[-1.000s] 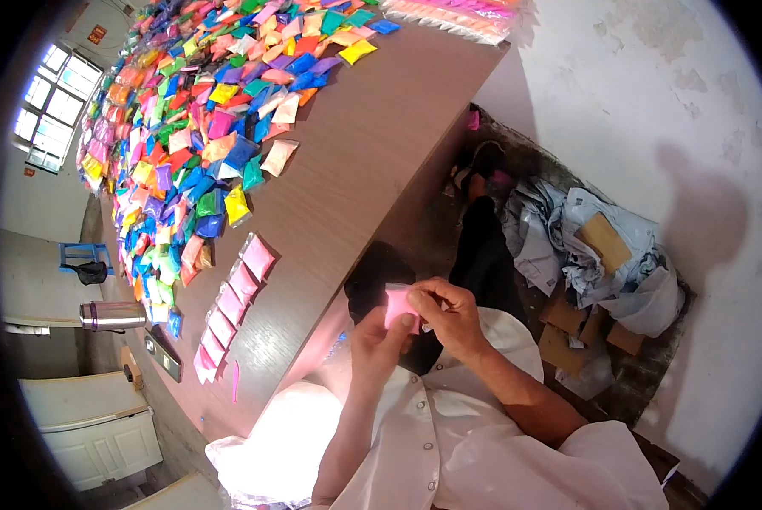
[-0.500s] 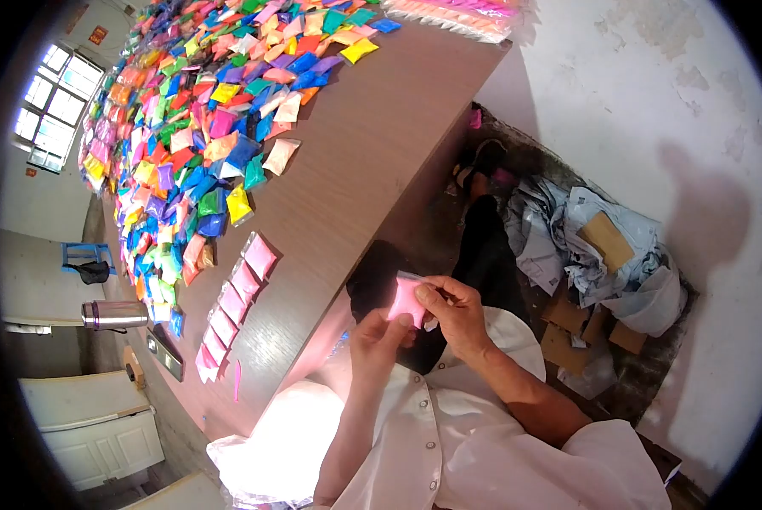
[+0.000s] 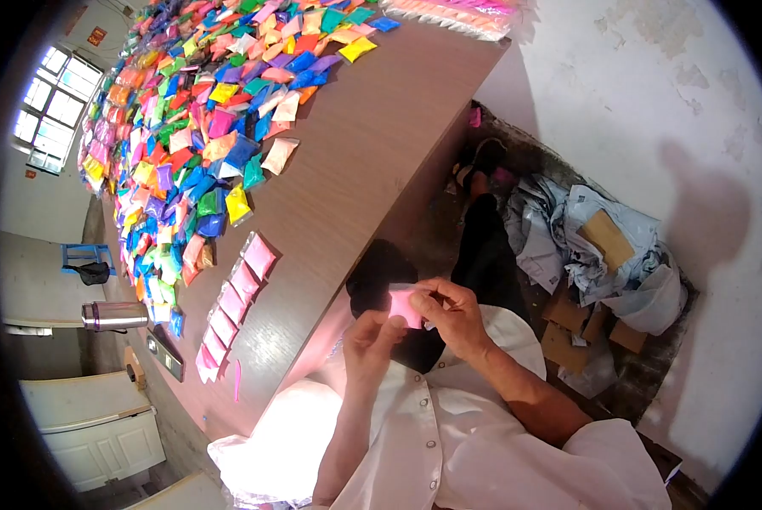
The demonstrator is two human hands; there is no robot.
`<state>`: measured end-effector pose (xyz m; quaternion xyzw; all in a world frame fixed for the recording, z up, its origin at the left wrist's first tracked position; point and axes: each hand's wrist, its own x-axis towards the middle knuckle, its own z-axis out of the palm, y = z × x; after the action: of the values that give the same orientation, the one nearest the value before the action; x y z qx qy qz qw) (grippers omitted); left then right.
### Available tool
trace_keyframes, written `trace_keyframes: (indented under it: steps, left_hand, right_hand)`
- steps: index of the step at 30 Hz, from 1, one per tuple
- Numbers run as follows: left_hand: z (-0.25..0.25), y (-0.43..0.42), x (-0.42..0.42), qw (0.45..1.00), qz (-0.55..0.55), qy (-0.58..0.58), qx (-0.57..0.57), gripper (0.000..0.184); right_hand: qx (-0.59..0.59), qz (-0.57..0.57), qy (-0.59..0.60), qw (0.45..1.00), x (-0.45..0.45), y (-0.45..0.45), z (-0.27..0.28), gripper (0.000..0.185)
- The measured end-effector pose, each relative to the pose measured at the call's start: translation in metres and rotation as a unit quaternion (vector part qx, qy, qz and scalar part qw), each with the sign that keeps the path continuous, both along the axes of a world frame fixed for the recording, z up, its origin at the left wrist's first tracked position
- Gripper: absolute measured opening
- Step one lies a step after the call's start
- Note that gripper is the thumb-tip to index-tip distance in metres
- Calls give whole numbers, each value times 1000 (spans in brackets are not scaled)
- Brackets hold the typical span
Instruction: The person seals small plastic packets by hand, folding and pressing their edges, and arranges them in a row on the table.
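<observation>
- Lower and a little farther left than half a second ago, the pink packet (image 3: 405, 308) has shifted between the hands — the left hand (image 3: 368, 348) has also drawn slightly left.
- Right hand: its fingers pinch the packet at its right side, with the clear top edge facing far.
- Left hand: its fingers are curled at the packet's lower left; whether they grip it I cannot tell.
- The packet is held above the person's lap, just right of the worktop (image 3: 330, 204).
- On the worktop's near left lies a row of pink packets (image 3: 233, 297), with a thin pink stick (image 3: 237, 380) just beside its near end.
- Farther left are a phone (image 3: 164, 353) and a metal flask (image 3: 113, 315).
- Far left spreads a heap of many-coloured packets (image 3: 194, 153).
</observation>
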<state>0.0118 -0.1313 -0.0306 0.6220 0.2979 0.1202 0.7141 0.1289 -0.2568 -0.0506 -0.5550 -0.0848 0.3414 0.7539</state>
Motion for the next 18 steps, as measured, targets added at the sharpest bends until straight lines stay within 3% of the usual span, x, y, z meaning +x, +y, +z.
trace_keyframes:
  steps: [5, 7, 18]
  left_hand:
    - [19, -6, 12, 1000, 16, -7, -26, 22]
    - [22, -7, 16, 999, 37, -10, -30, 21]
    - [4, 1, 7, 997, 29, -54, -35, 13]
  right_hand:
    - [-17, 21, -37, 999, 4, -2, 0, 21]
    - [-63, 43, -124, 989, 5, -3, 2, 20]
    - [-21, 74, -78, 994, 2, -2, 11, 18]
